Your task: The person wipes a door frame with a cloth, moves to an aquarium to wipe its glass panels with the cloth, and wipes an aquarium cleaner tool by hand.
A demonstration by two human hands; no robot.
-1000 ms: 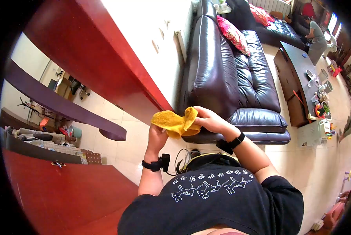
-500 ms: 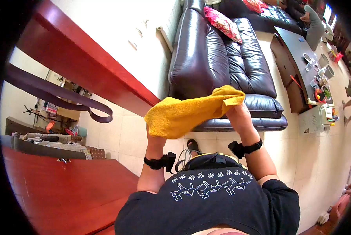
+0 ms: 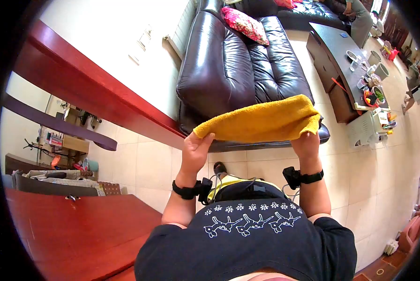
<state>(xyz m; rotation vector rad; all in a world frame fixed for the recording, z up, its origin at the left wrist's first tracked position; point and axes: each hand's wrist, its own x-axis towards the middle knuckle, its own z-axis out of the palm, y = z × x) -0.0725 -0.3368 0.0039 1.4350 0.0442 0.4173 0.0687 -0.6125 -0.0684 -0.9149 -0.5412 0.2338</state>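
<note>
OK, floor (image 3: pixel 355 187) is pale tile, grout lines visible; black leather sofa (image 3: pixel 203 79) sits ahead along the white wall (image 3: pixel 102 30), floral cushion (image 3: pixel 245 25) on it; dark table (image 3: pixel 334 58) with pots and small items stands ahead-right, a tile strip between it and sofa; another person (image 3: pixel 361 25) is at its far end.

Cloth (image 3: pixel 259 121), yellow, is up in front of the torso, stretched side to side, overlapping the sofa's near end in view; gap to the leather, can't tell; left hand (image 3: pixel 194 152) pinches its left end, thumb on the near side; right hand (image 3: pixel 306 146) grips the right end, fingers partly hidden by fabric.

Edges: red frame (image 3: pixel 102 96) runs in from upper left, its end just beside the left hand; red panel (image 3: pixel 83 229) fills lower left, near the left forearm; widest open tile lies right of the right arm.
</note>
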